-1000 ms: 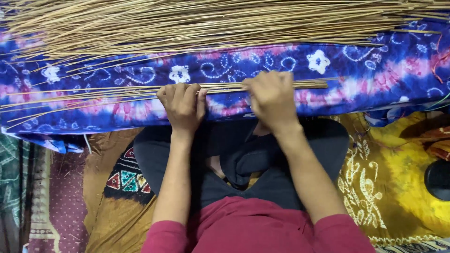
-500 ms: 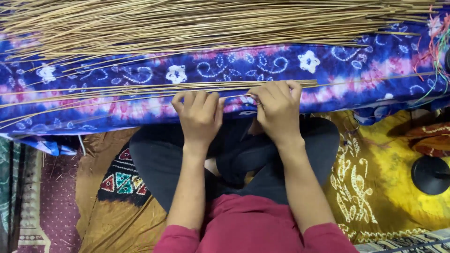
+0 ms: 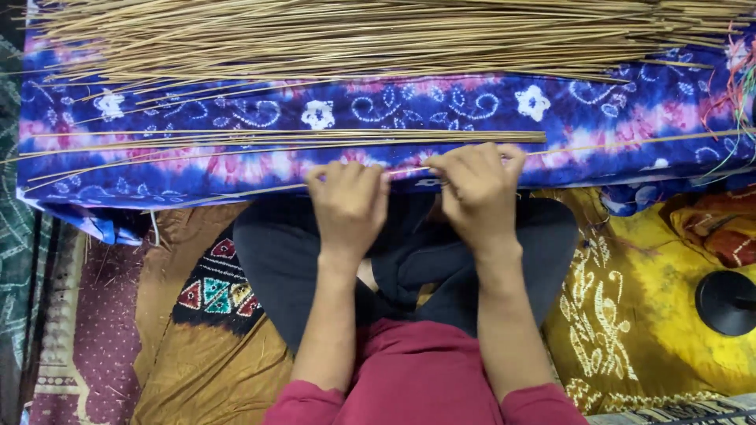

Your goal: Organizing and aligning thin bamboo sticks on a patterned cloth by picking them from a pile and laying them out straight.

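Overhead view of a seated person working thin sticks on a cloth. Nearest the camera, red sleeves and dark-trousered crossed legs are filling the lower frame, over a brown and yellow patterned mat [image 3: 630,330]. The left hand [image 3: 348,206] and right hand [image 3: 476,193] are lying knuckles-up at the near edge of the blue and pink tie-dyed cloth [image 3: 236,169], fingers curled narrowly; they are probably pinching a single thin stick [image 3: 260,189], though the fingertips are hiding the grip itself. Just beyond, a small aligned bundle of sticks [image 3: 315,138] is lying flat across the cloth; farther off, a large loose heap of sticks [image 3: 354,35] is covering the far edge. The step in hand appears to be picking and aligning one stick; the next move would call for laying it parallel beside the bundle.
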